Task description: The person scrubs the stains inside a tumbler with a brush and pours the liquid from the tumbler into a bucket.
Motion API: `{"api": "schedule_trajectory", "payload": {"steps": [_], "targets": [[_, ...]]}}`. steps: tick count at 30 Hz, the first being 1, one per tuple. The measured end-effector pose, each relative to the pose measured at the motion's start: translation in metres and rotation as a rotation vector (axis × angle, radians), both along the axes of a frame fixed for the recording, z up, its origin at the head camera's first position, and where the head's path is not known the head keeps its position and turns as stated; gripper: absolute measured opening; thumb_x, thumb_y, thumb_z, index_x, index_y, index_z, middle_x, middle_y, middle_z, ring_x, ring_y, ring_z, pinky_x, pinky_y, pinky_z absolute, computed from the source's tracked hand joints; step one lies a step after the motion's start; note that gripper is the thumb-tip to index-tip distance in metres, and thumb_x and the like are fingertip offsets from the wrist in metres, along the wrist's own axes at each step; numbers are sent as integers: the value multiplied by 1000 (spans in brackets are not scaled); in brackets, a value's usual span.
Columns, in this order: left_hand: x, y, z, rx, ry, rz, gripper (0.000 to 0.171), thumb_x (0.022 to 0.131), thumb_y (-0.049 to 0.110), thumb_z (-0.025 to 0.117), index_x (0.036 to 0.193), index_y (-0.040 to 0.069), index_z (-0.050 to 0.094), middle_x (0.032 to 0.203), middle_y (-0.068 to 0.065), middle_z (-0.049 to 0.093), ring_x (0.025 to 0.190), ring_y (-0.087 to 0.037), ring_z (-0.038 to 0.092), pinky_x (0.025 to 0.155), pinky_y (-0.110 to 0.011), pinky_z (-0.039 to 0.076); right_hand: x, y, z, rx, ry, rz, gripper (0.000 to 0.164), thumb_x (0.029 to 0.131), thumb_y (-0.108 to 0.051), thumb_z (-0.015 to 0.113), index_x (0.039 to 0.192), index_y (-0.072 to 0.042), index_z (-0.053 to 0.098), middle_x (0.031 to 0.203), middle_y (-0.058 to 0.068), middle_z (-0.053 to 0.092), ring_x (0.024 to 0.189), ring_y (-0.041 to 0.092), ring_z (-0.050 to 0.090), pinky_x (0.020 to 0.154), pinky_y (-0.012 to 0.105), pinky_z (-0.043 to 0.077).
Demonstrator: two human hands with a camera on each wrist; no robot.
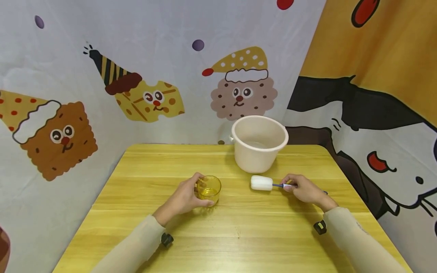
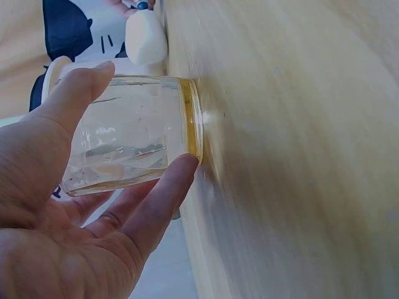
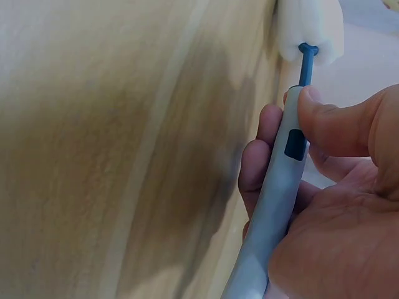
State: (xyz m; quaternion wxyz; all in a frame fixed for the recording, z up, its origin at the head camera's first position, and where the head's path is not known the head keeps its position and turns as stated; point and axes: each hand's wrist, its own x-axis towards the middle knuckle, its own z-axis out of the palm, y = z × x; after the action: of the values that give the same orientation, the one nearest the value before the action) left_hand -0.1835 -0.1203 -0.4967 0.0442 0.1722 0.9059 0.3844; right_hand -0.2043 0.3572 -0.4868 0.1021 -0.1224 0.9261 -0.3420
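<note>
My left hand (image 1: 186, 195) holds a yellow-tinted glass cup (image 1: 209, 189) near the table's middle, thumb on the near side and fingers around the far side. In the left wrist view the clear-walled glass (image 2: 134, 134) stands between thumb and fingers, its amber base close to the wood. To the right, my right hand (image 1: 304, 188) pinches the handle of a sponge bottle brush (image 1: 261, 183), its white head pointing left. The right wrist view shows the pale handle (image 3: 274, 187) between thumb and curled fingers, with a blue neck below the white sponge head (image 3: 312, 25).
A cream bucket (image 1: 257, 157) stands at the back of the wooden table (image 1: 235, 242), just behind the brush head. Cartoon-printed cloth (image 1: 164, 49) hangs behind the table and along its right side.
</note>
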Motion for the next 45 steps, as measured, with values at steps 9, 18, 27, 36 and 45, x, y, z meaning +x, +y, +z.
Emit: {"api": "schedule_trajectory", "payload": {"steps": [9, 18, 27, 36, 45], "targets": [[-1, -1, -1, -1, -12, 1, 89, 83, 45, 109, 153, 16, 61, 138, -15, 78, 117, -30, 79, 96, -47, 72, -7, 7, -10, -30, -21, 35, 11, 115, -5, 69, 123, -3, 77, 117, 16, 80, 100, 22, 64, 82, 25, 50], [-1, -1, 0, -11, -7, 2, 90, 83, 46, 109, 153, 16, 62, 137, -15, 79, 117, -28, 79, 95, -46, 71, -11, 11, -13, -49, -25, 73, 17, 116, -5, 69, 130, 2, 76, 123, 17, 80, 105, 22, 64, 85, 25, 52], [-1, -2, -2, -8, 0, 3, 89, 83, 46, 109, 152, 17, 62, 137, -14, 78, 117, -28, 78, 96, -47, 71, -16, 8, 4, 23, 33, 47, 28, 114, -15, 76, 138, 0, 77, 129, 17, 81, 106, 21, 68, 89, 28, 56], [0, -1, 1, -11, -15, 9, 90, 83, 45, 109, 154, 17, 61, 137, -14, 78, 115, -26, 78, 94, -45, 71, -25, 4, 31, 86, 182, -47, 31, 121, -20, 66, 144, -1, 75, 138, 22, 81, 119, 37, 74, 98, 53, 61], [0, -2, 0, -13, -9, 9, 89, 83, 44, 109, 153, 16, 61, 137, -14, 78, 114, -26, 78, 93, -44, 70, -36, -2, 48, 65, 240, -124, 37, 123, -20, 60, 153, 0, 68, 149, 29, 69, 129, 47, 67, 100, 61, 60]]}}
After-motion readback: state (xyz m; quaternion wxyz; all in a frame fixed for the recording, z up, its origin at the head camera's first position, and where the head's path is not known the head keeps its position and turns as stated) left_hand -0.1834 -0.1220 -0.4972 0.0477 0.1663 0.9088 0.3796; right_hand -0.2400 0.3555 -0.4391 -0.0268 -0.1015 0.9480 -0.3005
